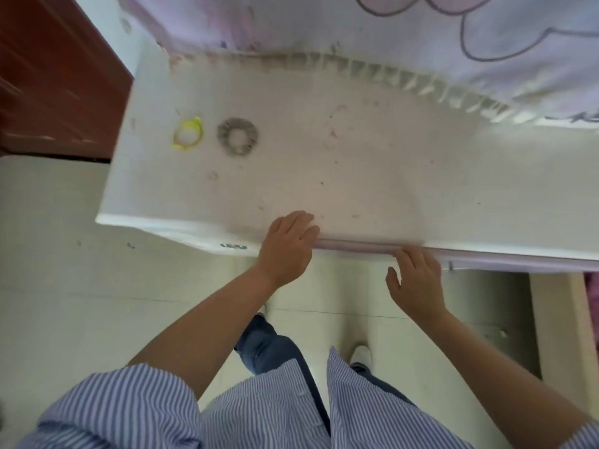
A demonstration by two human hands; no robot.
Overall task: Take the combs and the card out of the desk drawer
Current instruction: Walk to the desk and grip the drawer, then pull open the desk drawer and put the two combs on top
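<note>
Lilac trim marks the drawer front (356,247), and it is at this strip, under the desk's near edge, that both hands are placed. The left hand (287,246) is laid flat, fingers spread loosely, with its fingertips resting on the white desktop (372,176) just above the strip and the palm hanging over the edge; nothing is clasped in it. The right hand (416,280) is set just beside it, its fingertips touching the strip's lower edge, the thumb held apart and the palm open; no object is held there either. Whether a handle is caught under the fingers cannot be told.

The task is judged to be at its very start. The drawer appears shut or barely drawn, since none of its inside is shown. The combs and the card are therefore not seen anywhere in view; they are presumed to be within the drawer, still to be taken out. Opening the drawer is left to do, then lifting out each item.

On the desktop, well apart from the hands towards the far left, a yellow ring (188,136) and a grey ring-shaped hair tie (237,136) are lying close together. A pale printed cloth (389,30) is draped over the back of the desk.
</note>
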